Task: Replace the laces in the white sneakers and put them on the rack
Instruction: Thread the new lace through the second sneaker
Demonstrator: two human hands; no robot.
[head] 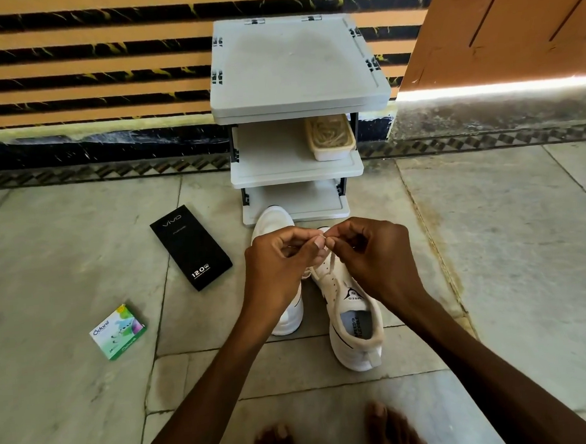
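Both hands are up over the shoes. The left hand (280, 263) and right hand (372, 251) meet fingertip to fingertip, each pinching the pale lace (321, 236) above the right sneaker (353, 307). It sits on the floor beside the left sneaker (272, 219), just in front of the grey rack (299, 173). (Which eyelet the lace runs from is hidden.) The key here, I'd say, is to keep the lace flat and untwisted and draw both ends even before threading the next row.
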